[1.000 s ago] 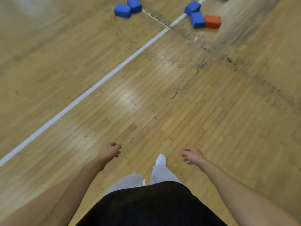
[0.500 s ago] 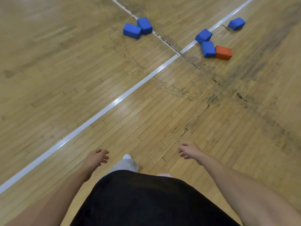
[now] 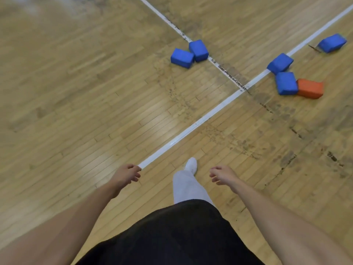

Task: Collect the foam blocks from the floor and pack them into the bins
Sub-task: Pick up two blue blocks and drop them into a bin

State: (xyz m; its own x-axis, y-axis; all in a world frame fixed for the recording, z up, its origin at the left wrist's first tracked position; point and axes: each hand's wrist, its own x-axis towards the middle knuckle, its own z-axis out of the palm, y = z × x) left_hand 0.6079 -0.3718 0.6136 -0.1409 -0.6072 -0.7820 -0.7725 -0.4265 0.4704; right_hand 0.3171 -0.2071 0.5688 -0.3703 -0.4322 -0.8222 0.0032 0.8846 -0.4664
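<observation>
— Blue blocks (image 3: 182, 57) on the wooden floor (image 3: 76, 92); where, from the fingers (image 3: 136, 172)?
— Two far ahead and right of the left hand (image 3: 127, 174); three more, one touching an orange block (image 3: 310, 88), far ahead and right of the right hand (image 3: 222, 175); both hands' fingers loosely curled, holding nothing.

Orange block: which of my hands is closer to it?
Right. The right hand hangs below-left of the orange block; the left hand hangs much farther left.
</observation>
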